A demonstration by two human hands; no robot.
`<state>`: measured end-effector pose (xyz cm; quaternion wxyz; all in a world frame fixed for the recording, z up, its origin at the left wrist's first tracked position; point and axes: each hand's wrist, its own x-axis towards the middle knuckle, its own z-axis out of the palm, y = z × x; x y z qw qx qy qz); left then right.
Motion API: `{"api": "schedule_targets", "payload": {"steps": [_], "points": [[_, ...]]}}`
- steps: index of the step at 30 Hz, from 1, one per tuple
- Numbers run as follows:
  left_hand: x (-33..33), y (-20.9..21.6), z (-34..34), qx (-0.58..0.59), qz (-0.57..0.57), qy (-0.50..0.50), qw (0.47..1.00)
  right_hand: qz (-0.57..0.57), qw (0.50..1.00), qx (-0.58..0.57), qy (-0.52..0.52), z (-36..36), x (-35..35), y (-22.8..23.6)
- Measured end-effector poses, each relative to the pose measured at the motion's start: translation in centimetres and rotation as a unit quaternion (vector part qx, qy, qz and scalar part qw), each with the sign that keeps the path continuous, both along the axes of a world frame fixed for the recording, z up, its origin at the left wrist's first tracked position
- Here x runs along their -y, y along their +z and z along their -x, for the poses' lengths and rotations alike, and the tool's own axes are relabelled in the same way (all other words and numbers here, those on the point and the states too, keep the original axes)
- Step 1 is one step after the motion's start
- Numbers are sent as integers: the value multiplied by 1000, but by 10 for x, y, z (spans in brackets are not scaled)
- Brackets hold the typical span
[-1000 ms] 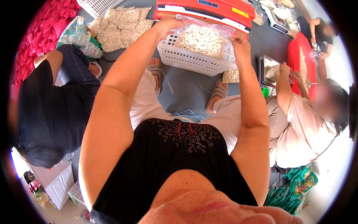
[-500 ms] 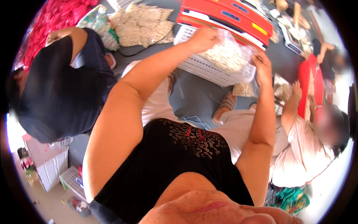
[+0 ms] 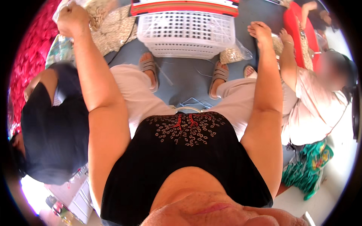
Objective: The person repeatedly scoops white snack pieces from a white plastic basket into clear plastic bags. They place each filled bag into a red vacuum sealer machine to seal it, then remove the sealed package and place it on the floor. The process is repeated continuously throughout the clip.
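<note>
At the upper left, my left hand (image 3: 73,20) is closed on the gathered edge of a clear plastic bag (image 3: 90,10) with pale tan pieces showing through. Exactly where the bag ends is hard to make out against the tan pile behind it. Out to the right, my right hand (image 3: 260,34) hangs above the floor with its fingers loosely bent, and nothing shows in it. Between my hands, beyond my feet, stands a white perforated plastic basket (image 3: 188,49), its holed face showing no bag on it.
A red-and-white machine (image 3: 184,7) sits behind the basket. Another clear bag of tan pieces (image 3: 230,54) lies at its right. Flat tan woven material (image 3: 117,32) and a pink-red heap (image 3: 32,60) are at left. Co-workers sit either side; a red panel (image 3: 298,34) stands at right.
The bag of pale pieces has left the basket, carried left by my left hand. My right hand has let go of it and now stands apart. My view has turned.
</note>
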<state>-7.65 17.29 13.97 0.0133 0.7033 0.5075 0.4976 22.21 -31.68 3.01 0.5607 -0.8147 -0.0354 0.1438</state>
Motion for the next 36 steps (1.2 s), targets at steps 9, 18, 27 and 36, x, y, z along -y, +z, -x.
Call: {"api": "schedule_targets", "payload": {"steps": [9, 18, 27, 36], "points": [[143, -19, -69, -79, -5, -290, 954, 596, 782, 54, 174, -45, 46, -133], [185, -39, -82, -142, -52, -438, 886, 569, 821, 12, 49, -15, 56, -210], [191, -26, -89, -123, -49, -465, 875, 613, 772, 74, 153, -12, 43, -126], [191, -40, -90, -130, 2, -460, 878, 735, 623, 168, 209, -6, 59, 40]]}}
